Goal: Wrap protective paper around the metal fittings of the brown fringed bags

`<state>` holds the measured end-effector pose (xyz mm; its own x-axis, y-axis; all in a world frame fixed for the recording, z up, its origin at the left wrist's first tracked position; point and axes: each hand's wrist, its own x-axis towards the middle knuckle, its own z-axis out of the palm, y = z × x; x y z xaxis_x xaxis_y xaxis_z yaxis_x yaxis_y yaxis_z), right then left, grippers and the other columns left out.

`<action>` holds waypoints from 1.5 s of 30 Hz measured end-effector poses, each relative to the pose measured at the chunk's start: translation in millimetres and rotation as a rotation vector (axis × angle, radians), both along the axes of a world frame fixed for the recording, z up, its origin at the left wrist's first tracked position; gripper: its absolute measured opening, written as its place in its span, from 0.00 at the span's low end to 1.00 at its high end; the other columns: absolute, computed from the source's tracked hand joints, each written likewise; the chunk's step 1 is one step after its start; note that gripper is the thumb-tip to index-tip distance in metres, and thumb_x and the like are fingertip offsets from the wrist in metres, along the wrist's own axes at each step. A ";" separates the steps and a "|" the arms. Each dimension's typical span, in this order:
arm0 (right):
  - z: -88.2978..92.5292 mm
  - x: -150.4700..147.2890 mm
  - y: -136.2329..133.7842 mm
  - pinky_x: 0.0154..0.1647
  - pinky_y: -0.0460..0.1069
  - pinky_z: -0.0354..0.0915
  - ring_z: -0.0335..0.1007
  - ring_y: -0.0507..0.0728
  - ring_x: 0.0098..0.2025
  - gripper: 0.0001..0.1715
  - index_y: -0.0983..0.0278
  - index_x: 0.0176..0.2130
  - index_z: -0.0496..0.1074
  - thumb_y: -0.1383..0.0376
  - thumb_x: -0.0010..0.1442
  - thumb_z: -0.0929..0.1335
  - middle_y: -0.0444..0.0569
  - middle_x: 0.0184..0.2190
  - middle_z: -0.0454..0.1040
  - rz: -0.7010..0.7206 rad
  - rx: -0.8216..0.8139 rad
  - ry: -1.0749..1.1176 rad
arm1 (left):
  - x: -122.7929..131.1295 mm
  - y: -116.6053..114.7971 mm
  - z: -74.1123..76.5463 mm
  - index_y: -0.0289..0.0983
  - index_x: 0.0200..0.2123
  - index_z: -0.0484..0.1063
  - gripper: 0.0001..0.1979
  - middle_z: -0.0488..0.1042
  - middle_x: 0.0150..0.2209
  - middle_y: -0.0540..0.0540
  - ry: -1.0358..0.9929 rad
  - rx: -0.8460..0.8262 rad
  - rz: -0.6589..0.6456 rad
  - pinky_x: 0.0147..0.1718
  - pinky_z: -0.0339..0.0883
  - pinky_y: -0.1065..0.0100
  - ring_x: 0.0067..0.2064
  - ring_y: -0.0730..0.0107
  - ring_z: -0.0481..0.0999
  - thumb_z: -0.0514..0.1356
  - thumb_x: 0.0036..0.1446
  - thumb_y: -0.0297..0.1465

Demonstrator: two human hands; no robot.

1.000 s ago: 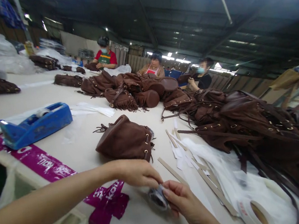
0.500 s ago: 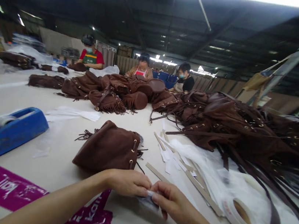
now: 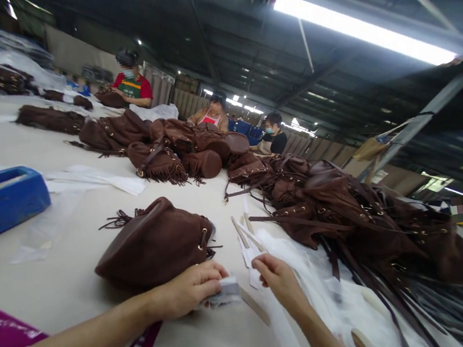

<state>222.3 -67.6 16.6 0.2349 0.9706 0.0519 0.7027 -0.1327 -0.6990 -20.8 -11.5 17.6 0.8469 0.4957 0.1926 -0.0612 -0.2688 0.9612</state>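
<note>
In my left hand (image 3: 196, 286) is a small greyish see-through plastic packet (image 3: 226, 290), gripped between thumb and fingers. My right hand (image 3: 278, 279) is apart from it, to the right, over the white strips; its fingertips are pinched, and what they hold, if anything, is too small to make out. A brown drawstring bag (image 3: 151, 245) with gold eyelets and a tassel lies on its side just beyond my left hand. Near my right fingertips lie thin beige strips (image 3: 241, 232) and white paper pieces.
A blue tape dispenser (image 3: 3, 205) stands at the left, above purple printed plastic (image 3: 4, 332). Many brown bags (image 3: 320, 190) are heaped across the worktable (image 3: 66, 220). White wrapping (image 3: 305, 266) and a tape roll (image 3: 361, 345) lie at the right. Several people (image 3: 133, 84) work beyond the heap.
My hands have come apart: the right one moved up and away from the packet, which stays in my left. The view has shifted, so most things sit further left.
</note>
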 end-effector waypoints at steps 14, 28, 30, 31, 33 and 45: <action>-13.1 55.1 108.4 0.46 0.56 0.68 0.71 0.57 0.44 0.13 0.65 0.44 0.71 0.60 0.63 0.66 0.50 0.45 0.73 -0.107 -0.294 -0.678 | 3.0 21.9 -18.3 0.33 0.31 0.71 0.25 0.65 0.41 0.43 -0.189 -0.328 0.252 0.32 0.61 0.71 0.33 0.72 0.64 0.58 0.53 0.52; 2.3 94.0 28.7 0.29 0.45 0.56 0.72 0.55 0.33 0.03 0.63 0.28 0.75 0.67 0.49 0.69 0.45 0.27 0.77 -0.025 -0.406 -0.654 | 1.5 23.4 -15.6 0.34 0.32 0.74 0.23 0.68 0.46 0.41 -0.130 -0.250 0.266 0.40 0.63 0.68 0.41 0.64 0.67 0.56 0.55 0.50; -3.7 89.4 22.7 0.31 0.46 0.56 0.71 0.56 0.37 0.05 0.63 0.31 0.75 0.67 0.50 0.69 0.47 0.32 0.77 -0.037 -0.394 -0.682 | 2.1 23.4 -16.0 0.33 0.34 0.74 0.23 0.68 0.46 0.41 -0.128 -0.255 0.260 0.39 0.63 0.68 0.40 0.65 0.67 0.55 0.55 0.49; -6.1 87.9 22.1 0.33 0.47 0.57 0.71 0.56 0.38 0.05 0.63 0.32 0.74 0.67 0.51 0.68 0.49 0.33 0.77 -0.042 -0.393 -0.694 | 2.5 23.2 -16.3 0.33 0.34 0.74 0.23 0.67 0.46 0.41 -0.129 -0.262 0.256 0.38 0.63 0.68 0.39 0.66 0.67 0.56 0.55 0.50; -9.0 87.6 24.2 0.35 0.48 0.59 0.70 0.56 0.38 0.04 0.65 0.32 0.74 0.66 0.53 0.69 0.49 0.34 0.76 -0.043 -0.409 -0.705 | 3.5 22.5 -17.2 0.33 0.35 0.74 0.24 0.67 0.45 0.41 -0.137 -0.279 0.257 0.35 0.63 0.69 0.36 0.69 0.67 0.56 0.54 0.50; -11.8 80.9 23.8 0.43 0.55 0.67 0.71 0.55 0.40 0.09 0.66 0.36 0.72 0.61 0.62 0.68 0.46 0.36 0.74 0.023 -0.375 -0.691 | 3.8 19.6 -17.6 0.33 0.35 0.74 0.23 0.68 0.39 0.43 -0.166 -0.235 0.286 0.32 0.62 0.69 0.33 0.70 0.65 0.57 0.54 0.49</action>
<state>303.1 -43.8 4.8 0.2486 0.9564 -0.1534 0.9672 -0.2537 -0.0143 -16.9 8.1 0.0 0.6353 0.7538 0.1679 -0.1752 -0.0712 0.9820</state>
